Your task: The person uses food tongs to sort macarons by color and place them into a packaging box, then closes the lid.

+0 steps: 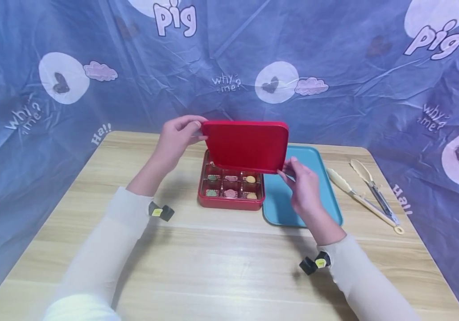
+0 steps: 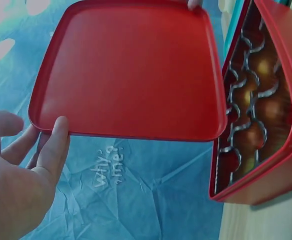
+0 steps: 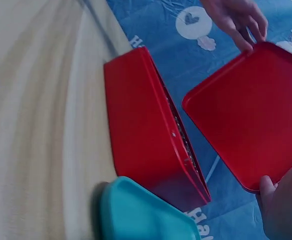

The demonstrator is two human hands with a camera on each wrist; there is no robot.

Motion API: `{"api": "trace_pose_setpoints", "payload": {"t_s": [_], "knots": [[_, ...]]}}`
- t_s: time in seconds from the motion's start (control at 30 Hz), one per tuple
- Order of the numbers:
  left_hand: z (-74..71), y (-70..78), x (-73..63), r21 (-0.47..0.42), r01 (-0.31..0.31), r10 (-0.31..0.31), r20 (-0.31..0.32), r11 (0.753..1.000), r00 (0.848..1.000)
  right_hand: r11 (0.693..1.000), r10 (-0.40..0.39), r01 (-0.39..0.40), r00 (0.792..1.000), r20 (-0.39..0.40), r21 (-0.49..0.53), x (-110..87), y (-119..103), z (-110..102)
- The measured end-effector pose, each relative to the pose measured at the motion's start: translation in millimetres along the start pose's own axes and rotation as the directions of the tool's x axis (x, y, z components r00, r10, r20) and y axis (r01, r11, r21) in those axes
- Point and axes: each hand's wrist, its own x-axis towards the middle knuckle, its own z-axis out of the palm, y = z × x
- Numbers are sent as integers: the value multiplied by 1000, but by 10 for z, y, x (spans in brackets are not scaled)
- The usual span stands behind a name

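Note:
Between both hands a red rectangular lid [image 1: 247,145] is held tilted over a red box [image 1: 231,204], its plain inner face towards me. My left hand [image 1: 177,139] pinches the lid's upper left corner, thumb on one face and fingers behind, as the left wrist view also shows. At the lower right corner my right hand [image 1: 304,183] grips the edge between thumb and fingers. The box stands on the table, its clear divided insert [image 2: 251,100] holding small round green, pink and yellow pieces [image 1: 230,193] in separate compartments. The lid hides the back of the box.
A blue tray [image 1: 283,209] lies right beside the box, partly behind my right hand. Further right are tongs [image 1: 374,214] with cream scalloped ends and a metal part. A blue printed cloth [image 1: 229,53] hangs behind the wooden table [image 1: 221,267].

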Motion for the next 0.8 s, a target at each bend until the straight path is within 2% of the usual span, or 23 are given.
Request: {"api": "trace_pose_setpoints", "payload": {"t_s": [0.07,0.27,0.47,0.7,0.8], "knots": [[13,10,-45,-33,2,-2,-8,999,1000,1000,-4,4,1000,-3,16,43,-25,3],[50,-27,-134,-22,41,-42,-47,999,998,999,-23,24,999,-34,35,148,-36,27],[68,-116,-197,-35,47,-48,-37,998,998,999,-46,47,997,-58,20,240,3,27],[23,-206,-270,52,64,-64,-6,997,998,997,-51,44,994,-95,-65,317,15,27],[-9,-244,-311,95,62,-64,12,994,998,995,-45,37,995,-88,-94,352,17,20]]}}
